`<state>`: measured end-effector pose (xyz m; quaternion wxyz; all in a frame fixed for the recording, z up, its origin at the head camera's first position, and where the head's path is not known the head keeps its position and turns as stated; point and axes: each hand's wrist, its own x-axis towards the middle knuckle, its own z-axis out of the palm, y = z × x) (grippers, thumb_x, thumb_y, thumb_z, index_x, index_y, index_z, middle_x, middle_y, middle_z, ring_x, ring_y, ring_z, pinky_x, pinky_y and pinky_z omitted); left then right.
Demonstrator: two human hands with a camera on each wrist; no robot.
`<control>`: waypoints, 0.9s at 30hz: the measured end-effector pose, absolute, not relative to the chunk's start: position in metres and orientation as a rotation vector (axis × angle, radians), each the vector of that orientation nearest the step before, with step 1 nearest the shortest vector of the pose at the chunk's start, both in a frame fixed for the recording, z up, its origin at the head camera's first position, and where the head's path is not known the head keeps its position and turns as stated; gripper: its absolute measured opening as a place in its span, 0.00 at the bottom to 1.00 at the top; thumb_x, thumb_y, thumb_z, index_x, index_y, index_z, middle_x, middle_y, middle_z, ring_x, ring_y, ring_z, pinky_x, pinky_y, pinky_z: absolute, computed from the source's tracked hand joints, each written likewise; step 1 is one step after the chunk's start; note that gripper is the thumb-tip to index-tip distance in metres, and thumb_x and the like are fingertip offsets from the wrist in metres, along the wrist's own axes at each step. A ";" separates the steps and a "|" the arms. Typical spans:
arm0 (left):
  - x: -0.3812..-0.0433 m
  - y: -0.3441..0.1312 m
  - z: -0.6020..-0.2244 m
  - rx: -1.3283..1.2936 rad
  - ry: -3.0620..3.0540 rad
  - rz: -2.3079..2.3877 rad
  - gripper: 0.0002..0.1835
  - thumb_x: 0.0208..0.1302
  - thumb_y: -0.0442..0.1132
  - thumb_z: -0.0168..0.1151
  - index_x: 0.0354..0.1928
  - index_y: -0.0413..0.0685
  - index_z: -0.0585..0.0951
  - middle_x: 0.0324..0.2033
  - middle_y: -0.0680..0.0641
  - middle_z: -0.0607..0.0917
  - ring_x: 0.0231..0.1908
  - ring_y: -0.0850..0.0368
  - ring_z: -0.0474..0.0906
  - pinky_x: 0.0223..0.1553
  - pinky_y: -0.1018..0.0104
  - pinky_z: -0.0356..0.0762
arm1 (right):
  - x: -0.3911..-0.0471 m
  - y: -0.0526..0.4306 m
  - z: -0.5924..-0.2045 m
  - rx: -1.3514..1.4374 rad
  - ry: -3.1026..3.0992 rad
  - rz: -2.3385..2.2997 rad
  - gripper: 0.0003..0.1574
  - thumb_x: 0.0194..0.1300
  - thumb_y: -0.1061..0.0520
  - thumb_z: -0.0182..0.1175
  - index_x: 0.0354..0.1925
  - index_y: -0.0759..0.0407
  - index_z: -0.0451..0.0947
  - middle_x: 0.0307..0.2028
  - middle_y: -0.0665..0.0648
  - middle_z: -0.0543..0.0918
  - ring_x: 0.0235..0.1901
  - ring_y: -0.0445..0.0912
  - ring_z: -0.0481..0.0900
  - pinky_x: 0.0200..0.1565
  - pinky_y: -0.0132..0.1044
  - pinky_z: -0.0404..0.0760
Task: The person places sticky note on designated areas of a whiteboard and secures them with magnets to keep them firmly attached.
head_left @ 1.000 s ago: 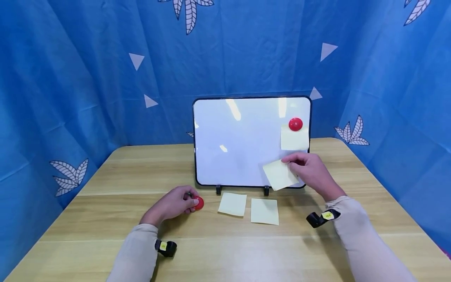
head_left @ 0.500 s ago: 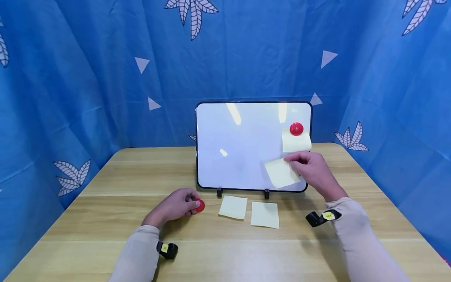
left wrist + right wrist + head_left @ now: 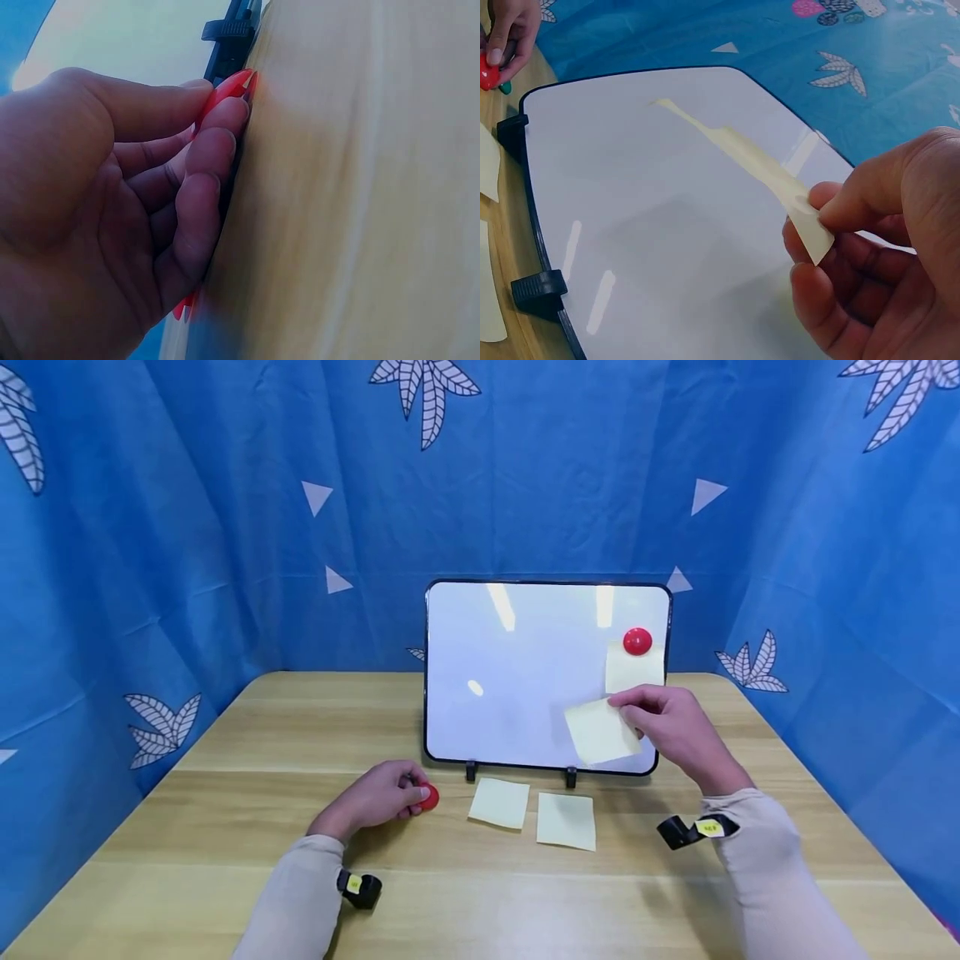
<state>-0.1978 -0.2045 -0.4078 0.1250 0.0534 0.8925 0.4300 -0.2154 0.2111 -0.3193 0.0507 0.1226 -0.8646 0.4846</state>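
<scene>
My left hand rests low over the left of the table and pinches a round red magnet between thumb and fingers. In the left wrist view, the red magnet stands tilted at the fingertips, close to the tabletop, and more red shows below the curled fingers. My right hand pinches a pale yellow sticky note by its upper right edge, in front of the whiteboard's lower right. The right wrist view shows that sticky note nearly edge-on, with thumb and fingertips on its near end.
Another sticky note hangs at the board's upper right under a red magnet. Two more notes, one left and one right, lie on the table before the board's black feet. A blue curtain stands behind.
The head view has shifted a little, so the board sits lower and further right in it. Both hands keep their holds and have hardly moved relative to the board.
</scene>
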 end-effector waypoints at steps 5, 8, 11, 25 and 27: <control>-0.198 -0.205 -0.408 0.164 2.593 1.289 0.05 0.70 0.37 0.62 0.45 0.46 0.81 0.30 0.46 0.83 0.29 0.52 0.77 0.34 0.61 0.77 | -0.220 0.208 -0.322 0.367 -2.584 1.500 0.18 0.74 0.56 0.55 0.56 0.61 0.82 0.44 0.63 0.81 0.38 0.55 0.75 0.35 0.39 0.76; -0.198 -0.207 -0.410 0.150 2.576 1.352 0.06 0.70 0.35 0.62 0.46 0.44 0.80 0.30 0.45 0.83 0.29 0.52 0.78 0.34 0.61 0.78 | -0.223 0.205 -0.323 0.345 -2.548 1.502 0.19 0.75 0.55 0.54 0.57 0.61 0.82 0.44 0.63 0.80 0.40 0.55 0.74 0.35 0.36 0.75; -0.199 -0.208 -0.413 0.137 2.564 1.408 0.07 0.70 0.34 0.61 0.48 0.42 0.79 0.31 0.45 0.83 0.28 0.52 0.79 0.34 0.61 0.80 | -0.227 0.201 -0.323 0.290 -2.507 1.515 0.20 0.74 0.55 0.54 0.58 0.61 0.81 0.46 0.63 0.79 0.42 0.54 0.73 0.36 0.35 0.76; -0.203 -0.208 -0.414 0.144 2.568 1.416 0.07 0.71 0.36 0.61 0.48 0.44 0.78 0.31 0.44 0.84 0.26 0.51 0.79 0.33 0.61 0.80 | -0.244 0.187 -0.323 0.171 -2.358 1.527 0.21 0.73 0.52 0.57 0.59 0.59 0.81 0.48 0.60 0.79 0.42 0.52 0.73 0.33 0.33 0.76; -0.202 -0.208 -0.415 0.141 2.562 1.424 0.07 0.71 0.36 0.61 0.48 0.43 0.79 0.30 0.44 0.84 0.27 0.52 0.79 0.33 0.61 0.80 | -0.247 0.185 -0.323 0.159 -2.349 1.513 0.21 0.73 0.52 0.58 0.58 0.59 0.81 0.49 0.60 0.80 0.43 0.52 0.73 0.33 0.32 0.77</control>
